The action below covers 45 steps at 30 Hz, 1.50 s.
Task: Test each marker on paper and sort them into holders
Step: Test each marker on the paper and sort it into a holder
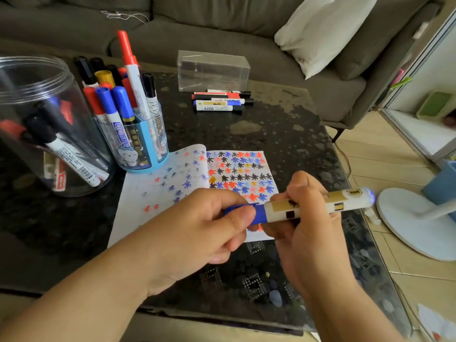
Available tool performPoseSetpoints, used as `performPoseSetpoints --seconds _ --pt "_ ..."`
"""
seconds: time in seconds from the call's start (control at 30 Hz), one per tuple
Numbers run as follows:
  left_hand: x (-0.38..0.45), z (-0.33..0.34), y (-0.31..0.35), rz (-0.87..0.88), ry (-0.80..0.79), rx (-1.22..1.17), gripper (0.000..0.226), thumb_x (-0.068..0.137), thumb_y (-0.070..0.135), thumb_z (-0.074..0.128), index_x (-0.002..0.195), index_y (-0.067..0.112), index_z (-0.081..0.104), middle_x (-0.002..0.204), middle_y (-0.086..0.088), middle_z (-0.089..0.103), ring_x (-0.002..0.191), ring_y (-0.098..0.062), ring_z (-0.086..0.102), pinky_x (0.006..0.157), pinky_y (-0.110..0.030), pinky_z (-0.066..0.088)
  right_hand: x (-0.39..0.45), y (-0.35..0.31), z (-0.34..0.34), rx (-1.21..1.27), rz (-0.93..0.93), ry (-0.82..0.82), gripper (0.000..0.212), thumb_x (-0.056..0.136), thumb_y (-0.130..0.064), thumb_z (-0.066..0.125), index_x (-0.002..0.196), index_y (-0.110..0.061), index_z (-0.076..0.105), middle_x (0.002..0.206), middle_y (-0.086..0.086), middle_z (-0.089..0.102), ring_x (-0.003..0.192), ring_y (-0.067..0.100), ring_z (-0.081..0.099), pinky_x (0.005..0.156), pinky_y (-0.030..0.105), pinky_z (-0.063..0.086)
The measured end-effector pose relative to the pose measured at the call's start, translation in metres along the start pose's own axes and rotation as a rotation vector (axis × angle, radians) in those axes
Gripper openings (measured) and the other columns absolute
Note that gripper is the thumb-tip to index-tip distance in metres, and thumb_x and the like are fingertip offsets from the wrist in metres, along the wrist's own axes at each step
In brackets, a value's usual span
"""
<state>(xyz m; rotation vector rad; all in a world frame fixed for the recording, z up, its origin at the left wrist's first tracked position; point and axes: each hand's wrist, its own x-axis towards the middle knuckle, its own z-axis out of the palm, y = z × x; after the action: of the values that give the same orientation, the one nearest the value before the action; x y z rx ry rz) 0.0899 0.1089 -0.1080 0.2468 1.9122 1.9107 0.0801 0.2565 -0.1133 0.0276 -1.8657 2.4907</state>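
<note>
I observe my left hand [209, 225] pinching the blue cap [249, 213] and my right hand [306, 218] gripping the marker [313, 206] barrel, held level over the paper [153, 193] on the bench [271, 124]. Holder [140, 144] stands left.

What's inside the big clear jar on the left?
The jar holds several capped markers lying slanted, black and red caps showing. Glare and overlap hide the exact count.

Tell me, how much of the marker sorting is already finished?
Well along: the open notebook page is covered with stars, and the blue cup holder and clear round jar hold markers. Both hands grip a blue-capped white marker. Four loose markers remain.
</note>
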Motion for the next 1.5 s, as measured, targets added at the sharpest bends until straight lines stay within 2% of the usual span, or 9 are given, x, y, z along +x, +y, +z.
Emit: performPoseSetpoints --seconds 0.27,0.43,0.53,0.63,0.77,0.93,1.13,1.27,1.5 --pt "0.002 -0.006 0.003 0.013 0.178 0.175 0.023 0.083 0.037 0.053 0.083 0.018 0.065 0.054 0.002 0.052 0.045 -0.01 0.039 0.051 -0.024 0.034 0.005 0.013 0.002 0.131 0.205 -0.049 0.033 0.078 -0.021 0.063 0.064 -0.015 0.034 0.049 0.0 0.029 0.044 0.012 0.025 0.048 0.026 0.025" --pt "0.003 -0.03 0.005 0.078 0.48 0.063 0.022 0.081 0.027 0.062 0.06 0.02 0.064 0.053 -0.001 0.053 0.046 -0.014 0.041 0.051 -0.028 0.035 0.007 0.01 0.004 -0.048 0.296 0.004 0.041 0.066 -0.053 0.062 0.076 -0.014 0.054 0.059 0.001 0.046 0.054 0.01 0.041 0.057 0.025 0.039" --pt "-0.002 -0.044 0.004 0.152 0.658 0.151 0.02 0.079 0.032 0.064 0.069 0.015 0.066 0.055 -0.009 0.051 0.05 -0.015 0.041 0.055 -0.031 0.035 0.004 0.01 -0.002 -0.479 0.175 0.116 0.032 0.077 -0.05 0.061 0.094 -0.023 0.058 0.066 0.001 0.057 0.058 0.011 0.051 0.057 0.026 0.044" --pt "-0.009 -0.055 0.006 0.223 0.77 0.238 0.022 0.078 0.034 0.065 0.072 0.013 0.067 0.054 -0.009 0.049 0.049 -0.01 0.04 0.053 -0.029 0.034 -0.006 0.004 0.004 -0.707 -0.043 -0.004 0.011 0.084 -0.033 0.063 0.094 -0.033 0.059 0.079 -0.006 0.061 0.064 0.014 0.057 0.056 0.022 0.046" --pt "-0.021 -0.066 0.012 0.282 0.826 0.181 0.011 0.077 0.033 0.068 0.075 0.022 0.07 0.058 0.01 0.062 0.052 -0.001 0.051 0.054 -0.023 0.041 -0.013 -0.005 0.029 -0.894 -0.177 -0.212 0.023 0.083 -0.029 0.065 0.096 -0.046 0.056 0.091 -0.029 0.057 0.074 0.003 0.056 0.065 0.015 0.047" --pt "-0.04 -0.079 0.014 0.285 0.848 0.263 0.019 0.071 0.04 0.068 0.083 0.027 0.071 0.077 0.008 0.069 0.076 -0.004 0.062 0.069 -0.026 0.051 -0.001 -0.008 0.084 -1.039 -0.282 -0.405 0.036 0.088 -0.034 0.06 0.121 -0.045 0.047 0.093 -0.029 0.05 0.087 -0.011 0.048 0.07 0.006 0.043" --pt "-0.064 -0.098 0.016 0.271 0.895 0.254 0.022 0.069 0.047 0.067 0.083 0.029 0.067 0.078 0.007 0.066 0.078 -0.004 0.062 0.067 -0.02 0.051 0.01 0.001 0.14 -0.876 -0.334 -0.49 0.036 0.09 -0.028 0.059 0.123 -0.035 0.05 0.08 -0.02 0.059 0.079 -0.008 0.057 0.062 0.008 0.047" --pt "-0.075 -0.117 0.015 0.301 1.136 0.187 0.012 0.082 0.037 0.06 0.087 0.026 0.061 0.082 0.008 0.062 0.076 0.001 0.058 0.059 -0.009 0.045 0.019 -0.022 0.158 -0.762 -0.401 -0.471 0.059 0.089 -0.021 0.061 0.123 -0.055 0.027 0.08 -0.012 0.066 0.078 -0.001 0.064 0.07 0.012 0.052" --pt "-0.074 -0.135 0.013 0.17 1.221 0.141 0.013 0.088 0.025 0.059 0.101 0.025 0.056 0.093 0.013 0.057 0.082 -0.002 0.056 0.058 -0.013 0.041 0.057 -0.067 0.207 -0.484 -0.637 -0.359 0.041 0.09 -0.012 0.061 0.109 -0.039 0.037 0.082 0.003 0.07 0.076 0.01 0.07 0.072 0.024 0.057"
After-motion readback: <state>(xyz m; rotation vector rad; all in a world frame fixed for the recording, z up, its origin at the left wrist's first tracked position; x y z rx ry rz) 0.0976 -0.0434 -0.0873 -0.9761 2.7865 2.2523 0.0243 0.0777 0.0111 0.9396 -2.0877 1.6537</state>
